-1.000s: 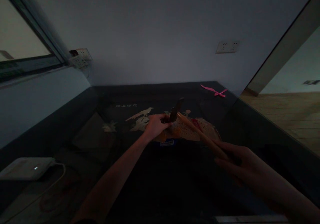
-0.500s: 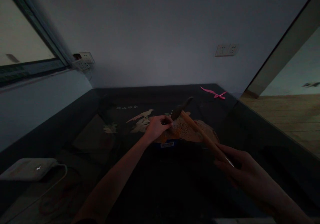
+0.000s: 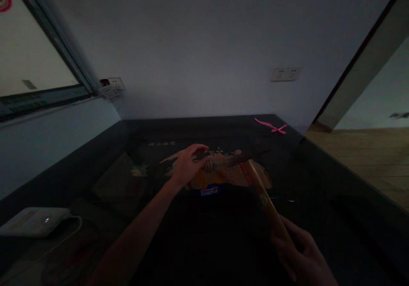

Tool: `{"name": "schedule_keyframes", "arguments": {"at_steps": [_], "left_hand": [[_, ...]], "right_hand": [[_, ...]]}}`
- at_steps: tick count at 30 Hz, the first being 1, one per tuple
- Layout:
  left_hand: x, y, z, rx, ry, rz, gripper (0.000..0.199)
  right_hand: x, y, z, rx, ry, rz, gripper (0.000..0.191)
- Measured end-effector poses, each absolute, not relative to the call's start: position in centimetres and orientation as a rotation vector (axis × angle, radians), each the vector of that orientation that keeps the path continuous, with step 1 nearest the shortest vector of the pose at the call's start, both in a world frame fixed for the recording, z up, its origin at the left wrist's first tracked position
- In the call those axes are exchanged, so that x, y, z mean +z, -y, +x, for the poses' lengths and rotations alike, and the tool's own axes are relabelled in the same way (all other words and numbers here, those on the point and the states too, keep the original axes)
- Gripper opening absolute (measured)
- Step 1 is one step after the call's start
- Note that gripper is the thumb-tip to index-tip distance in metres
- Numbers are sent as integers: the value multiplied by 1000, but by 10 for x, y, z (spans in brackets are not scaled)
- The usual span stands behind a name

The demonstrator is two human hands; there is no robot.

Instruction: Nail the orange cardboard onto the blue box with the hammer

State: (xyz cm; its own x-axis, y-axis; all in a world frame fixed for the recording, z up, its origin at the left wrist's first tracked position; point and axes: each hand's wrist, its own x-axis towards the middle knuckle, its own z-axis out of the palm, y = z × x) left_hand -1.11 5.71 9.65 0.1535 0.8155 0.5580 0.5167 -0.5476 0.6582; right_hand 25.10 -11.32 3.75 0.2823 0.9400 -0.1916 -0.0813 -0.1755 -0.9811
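Observation:
My left hand (image 3: 188, 166) is over the left part of a patterned orange and tan package (image 3: 228, 175) on the dark table, its thumb and fingers apart with nothing visible between them. A blue patch with a white label (image 3: 209, 190) shows at the package's front edge. At lower right, my right hand (image 3: 298, 250) is wrapped round a light brown stick (image 3: 263, 196), whose far end reaches the package's right part. A long dark object (image 3: 247, 157), blurred, lies across the package's back edge by the stick's tip.
A pink ribbon (image 3: 276, 128) lies at the table's (image 3: 191, 126) back right. At the left is a white device (image 3: 35, 222) with a cable. Wall sockets (image 3: 285, 74) are behind the table, and a dark flat shape is at the right.
My left hand has opened from a pinch and drawn back left. The dark object has swung lower, to the right. My right hand has moved down and left with the stick.

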Motion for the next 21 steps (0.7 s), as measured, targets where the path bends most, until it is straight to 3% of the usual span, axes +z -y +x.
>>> {"name": "schedule_keyframes", "arguments": {"at_steps": [4,11,15,21], "left_hand": [[116,-14,-28,1471,-1379,2326,13],[49,40,-24,415,-1082,2729,21],[19,38,-21,225,-1366,2656,18],[13,33,-19,73,-1438,2699,10]], "right_hand": [[24,115,255,1163,811,-1429,57],[16,116,258,1135,765,-1394,55],[19,117,257,1231,784,-1354,56],[17,118,260,1234,839,-1353,60]]}}
